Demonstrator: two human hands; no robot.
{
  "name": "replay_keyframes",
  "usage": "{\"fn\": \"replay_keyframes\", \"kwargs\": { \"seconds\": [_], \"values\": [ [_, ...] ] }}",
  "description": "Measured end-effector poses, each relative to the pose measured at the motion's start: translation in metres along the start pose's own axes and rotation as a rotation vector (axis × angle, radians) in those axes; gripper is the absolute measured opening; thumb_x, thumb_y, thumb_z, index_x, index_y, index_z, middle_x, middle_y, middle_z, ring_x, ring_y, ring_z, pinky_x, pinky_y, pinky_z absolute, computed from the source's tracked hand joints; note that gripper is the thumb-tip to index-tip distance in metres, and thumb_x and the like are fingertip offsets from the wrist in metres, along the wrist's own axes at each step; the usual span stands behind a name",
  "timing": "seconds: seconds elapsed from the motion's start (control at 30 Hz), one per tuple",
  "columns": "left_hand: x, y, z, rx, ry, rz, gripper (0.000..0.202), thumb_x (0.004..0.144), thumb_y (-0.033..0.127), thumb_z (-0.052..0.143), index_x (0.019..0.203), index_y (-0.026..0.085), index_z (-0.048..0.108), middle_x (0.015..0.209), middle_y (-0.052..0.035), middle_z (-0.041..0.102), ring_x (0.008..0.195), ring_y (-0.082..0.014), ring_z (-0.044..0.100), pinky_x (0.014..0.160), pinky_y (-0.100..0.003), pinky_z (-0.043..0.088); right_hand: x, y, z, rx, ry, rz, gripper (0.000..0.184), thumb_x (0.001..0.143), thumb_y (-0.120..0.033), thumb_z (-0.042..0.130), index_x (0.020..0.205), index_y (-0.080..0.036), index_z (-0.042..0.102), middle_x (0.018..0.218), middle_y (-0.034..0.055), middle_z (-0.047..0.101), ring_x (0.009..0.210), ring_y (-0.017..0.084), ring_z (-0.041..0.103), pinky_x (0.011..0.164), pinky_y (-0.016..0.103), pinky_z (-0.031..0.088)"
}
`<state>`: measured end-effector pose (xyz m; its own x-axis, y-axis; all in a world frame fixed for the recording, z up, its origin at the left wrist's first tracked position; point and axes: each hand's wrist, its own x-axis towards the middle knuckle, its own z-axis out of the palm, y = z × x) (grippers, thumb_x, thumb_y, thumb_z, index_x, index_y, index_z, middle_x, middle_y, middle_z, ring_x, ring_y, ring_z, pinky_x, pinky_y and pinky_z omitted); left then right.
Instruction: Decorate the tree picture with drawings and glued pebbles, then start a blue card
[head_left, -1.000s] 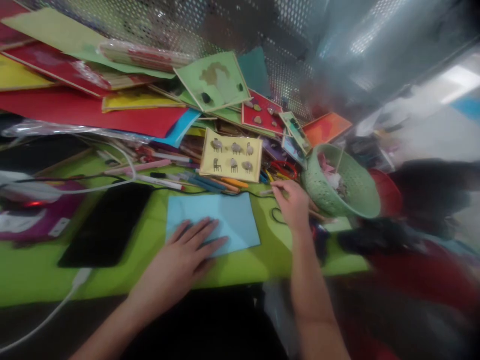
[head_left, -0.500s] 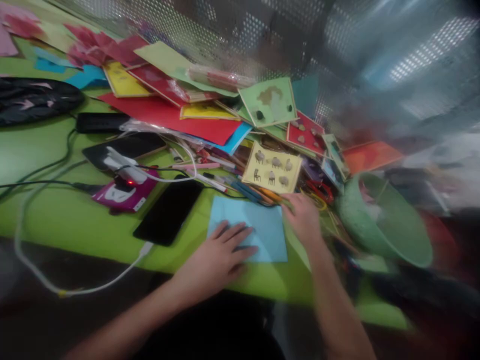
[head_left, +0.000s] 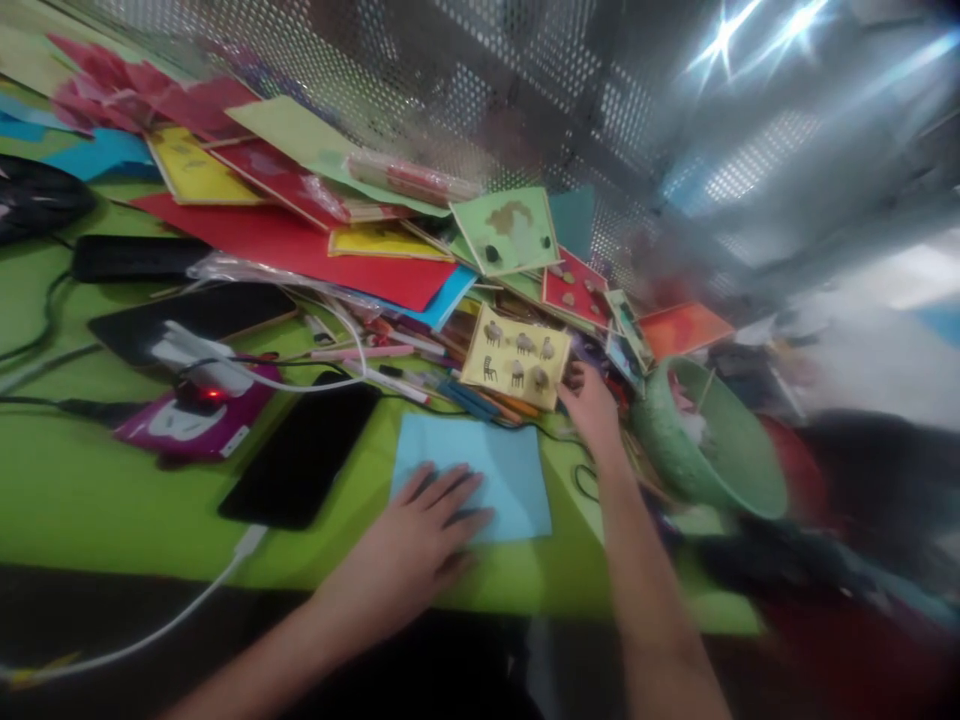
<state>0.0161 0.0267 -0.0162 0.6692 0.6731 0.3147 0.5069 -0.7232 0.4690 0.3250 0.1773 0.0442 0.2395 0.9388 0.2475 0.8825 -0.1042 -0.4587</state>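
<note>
My left hand (head_left: 420, 535) lies flat with fingers spread on a light blue sheet of paper (head_left: 506, 480), at the front of the green-covered table. My right hand (head_left: 590, 405) is at the right edge of a yellow card (head_left: 517, 360) with small pictures, including a chair. Its fingers are curled in toward the clutter there, and what they grip, if anything, is hidden. Pens and other slim tools (head_left: 469, 397) lie under and beside the card's lower left edge. A thin dark cord (head_left: 585, 480) loops on the table by my right wrist.
A black phone (head_left: 304, 455) on a white cable and a purple power strip (head_left: 199, 415) with a red light lie left. A green bowl (head_left: 750, 470) stands right. Behind are piled a red sheet (head_left: 300, 245), a green card (head_left: 506, 230) and other papers, before a perforated metal screen (head_left: 525, 90).
My right hand has left the pens below the yellow card and moved up to the card's right edge. My left hand stays on the blue paper. The view has shifted right.
</note>
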Motion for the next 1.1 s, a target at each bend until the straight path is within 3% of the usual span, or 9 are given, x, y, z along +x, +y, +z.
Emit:
{"fn": "replay_keyframes", "kwargs": {
  "seconds": [0.17,0.3,0.47,0.6,0.87,1.0,1.1],
  "values": [
    [0.000,-0.003,0.003,0.010,-0.009,0.006,0.045,0.096,0.033,0.065,0.140,0.033,0.060,0.157,-0.0069,0.053,0.148,-0.0315,0.044,0.122,-0.060,0.028,0.023,-0.006,0.015,0.335,-0.021,0.155,0.064,0.061,-0.042,0.083,0.117,-0.019,0.062,0.090,0.0056,0.075,0.087,0.029,0.071,0.089,0.048,0.055],
    [-0.001,-0.007,0.009,0.052,0.023,0.033,0.045,0.094,0.034,0.066,0.138,0.034,0.062,0.155,-0.0066,0.055,0.145,-0.0315,0.047,0.121,-0.059,0.031,0.026,-0.025,0.021,0.518,-0.082,0.137,0.050,0.070,-0.055,0.075,0.102,-0.019,0.065,0.089,0.0069,0.078,0.083,0.028,0.073,0.078,0.045,0.059],
    [0.000,-0.013,0.015,0.101,0.035,0.078,0.046,0.092,0.035,0.068,0.138,0.034,0.062,0.154,-0.0067,0.056,0.142,-0.0321,0.050,0.118,-0.058,0.036,0.025,-0.044,0.001,0.766,-0.099,0.081,0.048,0.080,-0.057,0.068,0.114,-0.024,0.062,0.095,0.0058,0.080,0.084,0.028,0.075,0.075,0.046,0.063],
    [0.002,-0.012,0.013,0.104,0.002,0.080,0.051,0.091,0.034,0.069,0.141,0.034,0.060,0.155,-0.0072,0.055,0.141,-0.0329,0.052,0.114,-0.060,0.040,0.037,-0.053,-0.020,1.030,-0.076,0.043,0.045,0.075,-0.050,0.076,0.111,-0.028,0.061,0.103,0.0046,0.080,0.094,0.029,0.076,0.078,0.047,0.064],
    [0.001,-0.010,0.013,0.022,0.019,0.057,0.046,0.094,0.034,0.065,0.139,0.034,0.061,0.155,-0.0067,0.054,0.144,-0.0316,0.049,0.122,-0.059,0.029,0.090,-0.058,-0.037,0.990,-0.010,0.008,0.037,0.074,-0.052,0.075,0.096,-0.028,0.057,0.094,0.0031,0.078,0.090,0.027,0.076,0.077,0.049,0.064],
    [0.001,-0.007,0.009,0.014,0.015,0.043,0.046,0.094,0.036,0.065,0.139,0.033,0.060,0.155,-0.0074,0.055,0.144,-0.0321,0.049,0.121,-0.059,0.030,0.119,-0.058,-0.055,0.919,0.006,-0.063,0.033,0.078,-0.049,0.072,0.100,-0.028,0.060,0.098,0.0030,0.078,0.092,0.027,0.074,0.076,0.047,0.063],
    [0.001,-0.006,0.006,0.023,-0.009,0.037,0.046,0.094,0.032,0.065,0.139,0.033,0.060,0.156,-0.0077,0.054,0.144,-0.0326,0.049,0.120,-0.060,0.032,0.145,-0.054,-0.068,0.797,0.062,-0.146,0.032,0.087,-0.051,0.059,0.108,-0.028,0.064,0.106,0.0052,0.077,0.095,0.027,0.073,0.078,0.047,0.062]
  ]
}}
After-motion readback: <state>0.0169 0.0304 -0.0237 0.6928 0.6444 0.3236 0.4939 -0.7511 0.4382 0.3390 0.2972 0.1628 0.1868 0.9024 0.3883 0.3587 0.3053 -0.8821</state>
